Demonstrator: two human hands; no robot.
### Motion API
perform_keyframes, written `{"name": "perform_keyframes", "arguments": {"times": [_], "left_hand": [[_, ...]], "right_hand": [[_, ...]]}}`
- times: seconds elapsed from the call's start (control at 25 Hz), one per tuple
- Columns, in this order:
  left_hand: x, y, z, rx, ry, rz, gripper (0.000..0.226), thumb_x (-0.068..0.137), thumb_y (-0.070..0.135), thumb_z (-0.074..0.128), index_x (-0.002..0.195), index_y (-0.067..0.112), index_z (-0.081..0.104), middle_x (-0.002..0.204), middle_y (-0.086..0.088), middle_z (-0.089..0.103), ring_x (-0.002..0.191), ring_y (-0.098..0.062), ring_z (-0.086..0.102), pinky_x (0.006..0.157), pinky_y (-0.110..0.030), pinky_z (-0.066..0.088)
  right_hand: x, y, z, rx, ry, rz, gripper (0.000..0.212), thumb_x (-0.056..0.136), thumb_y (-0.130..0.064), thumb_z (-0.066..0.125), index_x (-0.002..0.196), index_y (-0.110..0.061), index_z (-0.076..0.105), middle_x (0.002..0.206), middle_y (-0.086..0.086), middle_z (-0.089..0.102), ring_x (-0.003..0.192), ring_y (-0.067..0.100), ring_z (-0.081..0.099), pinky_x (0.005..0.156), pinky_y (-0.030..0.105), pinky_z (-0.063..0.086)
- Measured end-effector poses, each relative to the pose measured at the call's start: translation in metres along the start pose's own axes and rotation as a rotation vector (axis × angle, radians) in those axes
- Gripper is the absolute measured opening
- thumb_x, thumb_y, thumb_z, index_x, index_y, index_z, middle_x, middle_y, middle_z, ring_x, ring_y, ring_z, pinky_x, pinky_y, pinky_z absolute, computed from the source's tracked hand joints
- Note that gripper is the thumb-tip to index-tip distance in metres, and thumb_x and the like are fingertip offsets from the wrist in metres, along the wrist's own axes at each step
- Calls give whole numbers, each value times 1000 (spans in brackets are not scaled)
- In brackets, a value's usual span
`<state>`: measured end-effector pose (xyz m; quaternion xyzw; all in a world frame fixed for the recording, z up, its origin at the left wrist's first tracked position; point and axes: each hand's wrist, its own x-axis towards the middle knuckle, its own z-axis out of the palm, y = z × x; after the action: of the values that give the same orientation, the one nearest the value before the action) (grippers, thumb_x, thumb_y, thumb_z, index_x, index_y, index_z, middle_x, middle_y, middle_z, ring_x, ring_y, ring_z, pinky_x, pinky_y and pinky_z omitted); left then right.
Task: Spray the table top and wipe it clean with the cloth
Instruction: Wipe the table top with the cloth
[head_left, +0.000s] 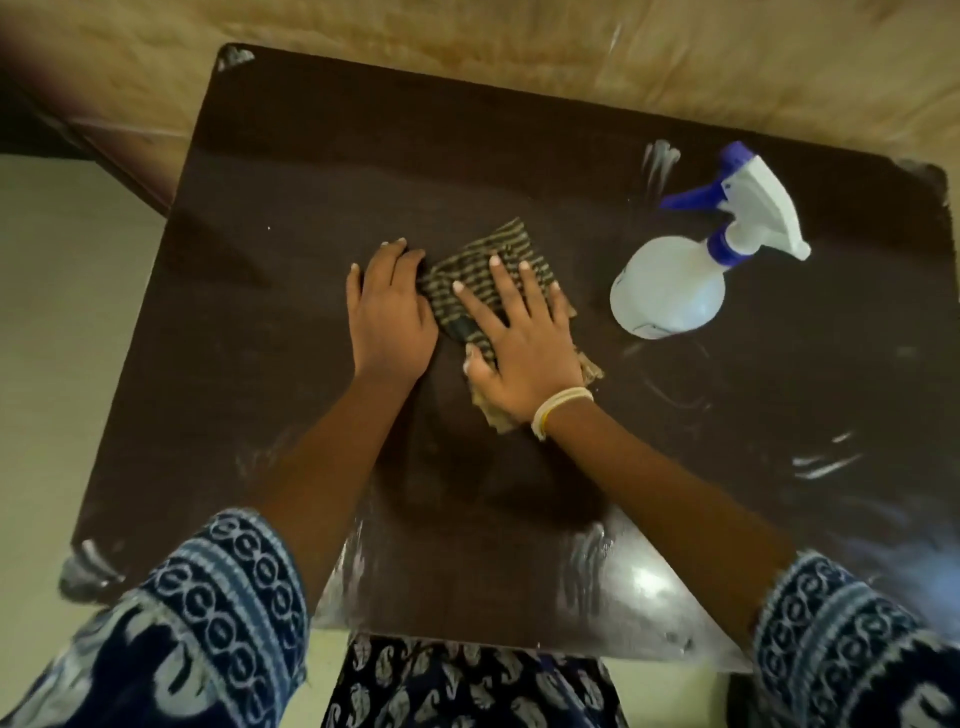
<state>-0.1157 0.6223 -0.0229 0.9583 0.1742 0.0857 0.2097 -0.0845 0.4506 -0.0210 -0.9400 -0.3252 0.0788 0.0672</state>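
Observation:
A striped brown cloth (480, 262) lies folded near the middle of the dark brown table top (291, 218). My right hand (519, 332) presses flat on the cloth with its fingers spread. My left hand (387, 306) lies flat on the table at the cloth's left edge, its fingertips touching the fabric. A white spray bottle (670, 286) with a blue and white trigger head stands to the right of the cloth, apart from both hands. Wet streaks show on the right and near parts of the table.
The table stands on a pale floor (47, 312), with a tan wall or surface (519, 47) beyond its far edge. A dark wooden piece of furniture (78, 130) sits at the far left. My patterned blue sleeves fill the bottom corners.

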Motion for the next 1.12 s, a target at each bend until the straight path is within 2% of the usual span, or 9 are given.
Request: {"name": "perform_keyframes", "arguments": {"times": [0.12, 0.36, 0.64, 0.72, 0.84, 0.92, 1.04, 1.12], "left_hand": [[-59, -11, -14, -1, 13, 51, 43, 92, 14, 38, 131, 11, 56, 145, -8, 49, 141, -24, 38, 116, -52, 25], [-166, -18, -27, 33, -62, 78, 39, 96, 15, 44, 132, 11, 55, 147, -8, 47, 142, -23, 36, 117, -49, 23], [-229, -9, -26, 159, -156, 126, 43, 100, 20, 37, 141, 14, 47, 153, -7, 39, 145, -21, 30, 118, -48, 24], [-228, -10, -26, 180, -161, 132, 42, 101, 22, 36, 142, 14, 46, 153, -6, 40, 145, -21, 30, 118, -46, 24], [-228, -10, -25, 194, -153, 140, 42, 102, 24, 35, 141, 14, 47, 152, -6, 41, 145, -22, 32, 118, -46, 24], [-228, -9, -26, 179, -139, 138, 42, 101, 23, 35, 140, 14, 48, 151, -7, 42, 144, -23, 33, 118, -47, 24], [-227, -8, -29, 156, -122, 137, 43, 100, 22, 33, 139, 13, 49, 150, -7, 44, 143, -23, 34, 117, -47, 24], [-227, -9, -28, 145, -110, 144, 44, 99, 22, 31, 137, 13, 51, 149, -8, 45, 142, -23, 36, 116, -47, 25]], "right_hand": [[-63, -13, 9, -70, -48, -108, 72, 85, -55, 40, 153, -41, 19, 164, 7, 12, 150, 34, 10, 117, 59, 11], [-160, -36, 23, -108, -56, -107, 71, 86, -55, 38, 153, -44, 16, 164, 5, 11, 150, 34, 9, 118, 58, 11], [-233, -27, 30, -68, -77, 36, 71, 84, -57, 38, 151, -48, 17, 164, 0, 13, 150, 31, 10, 119, 57, 12], [-239, -8, 25, -49, -43, 150, 71, 84, -57, 38, 151, -48, 18, 164, -2, 13, 150, 29, 10, 119, 56, 12], [-254, 31, 16, 13, 64, 473, 69, 83, -55, 38, 150, -47, 23, 163, -2, 17, 149, 29, 14, 119, 55, 14], [-254, 34, 16, 59, 87, 696, 67, 85, -54, 33, 151, -46, 21, 164, 0, 13, 150, 30, 10, 120, 56, 10], [-220, -14, 26, 106, 98, 985, 68, 91, -54, 29, 155, -39, 12, 165, 7, 3, 150, 35, 1, 119, 58, 4], [-199, -62, 34, 102, 96, 941, 70, 91, -54, 28, 155, -36, 10, 164, 12, 2, 149, 39, 1, 118, 59, 4]]}}
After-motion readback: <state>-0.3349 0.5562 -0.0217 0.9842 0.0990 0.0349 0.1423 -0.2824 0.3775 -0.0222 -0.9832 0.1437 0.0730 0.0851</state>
